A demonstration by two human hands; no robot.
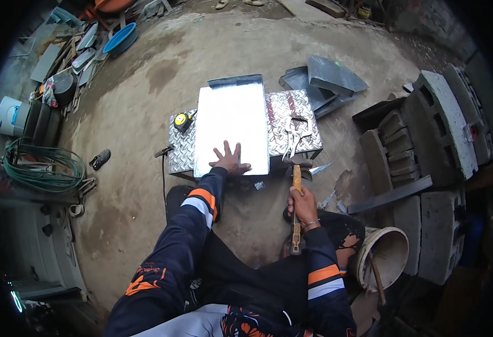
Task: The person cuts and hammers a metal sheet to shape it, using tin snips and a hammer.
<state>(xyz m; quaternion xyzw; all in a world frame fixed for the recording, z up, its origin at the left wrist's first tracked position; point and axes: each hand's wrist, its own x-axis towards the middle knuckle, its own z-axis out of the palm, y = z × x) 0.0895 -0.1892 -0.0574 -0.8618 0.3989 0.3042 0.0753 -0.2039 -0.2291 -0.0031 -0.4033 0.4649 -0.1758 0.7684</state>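
Note:
My left hand (230,159) lies flat with fingers spread on a bright sheet of metal (232,115), near its front edge. The sheet's far edge (235,81) looks bent up. It rests on a diamond-plate metal box (182,147). In my right hand (303,206) is a hammer (297,178) with a yellow-brown handle, its head pointing away from me beside the box's front right corner. A yellow tape measure (182,121) sits on the box, left of the sheet. Locking pliers (297,135) lie on the box to the right.
Bent sheet-metal pieces (336,76) lie behind the box to the right. Concrete blocks (443,123) are stacked at the right, near a tilted bucket (389,253). A green hose (44,168) is coiled at the left, and a blue basin (120,39) stands farther back.

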